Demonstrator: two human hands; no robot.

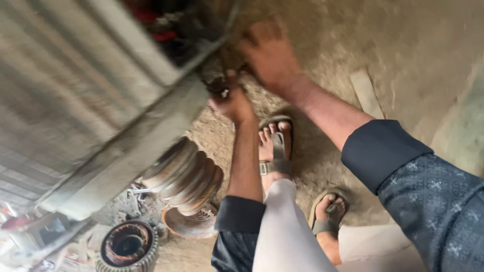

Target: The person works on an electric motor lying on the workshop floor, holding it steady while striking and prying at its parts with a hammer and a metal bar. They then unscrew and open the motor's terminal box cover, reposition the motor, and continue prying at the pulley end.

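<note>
A big grey finned motor housing (85, 95) fills the left of the blurred head view. Both hands meet at its lower front corner. My left hand (233, 103) is closed around a small dark part (219, 88) at the housing's edge. Just above and to the right, my right hand (269, 55) rests on the same corner with fingers curled; whether it holds anything is hidden by blur. Both sleeves are dark blue, the right one patterned.
A grooved belt pulley (186, 174) sits under the housing. On the dirt floor lie a round fan cover (189, 224) and a motor stator with copper windings (128, 247). My sandalled feet (276, 143) stand below the hands. A flat pale strip (367, 93) lies at right.
</note>
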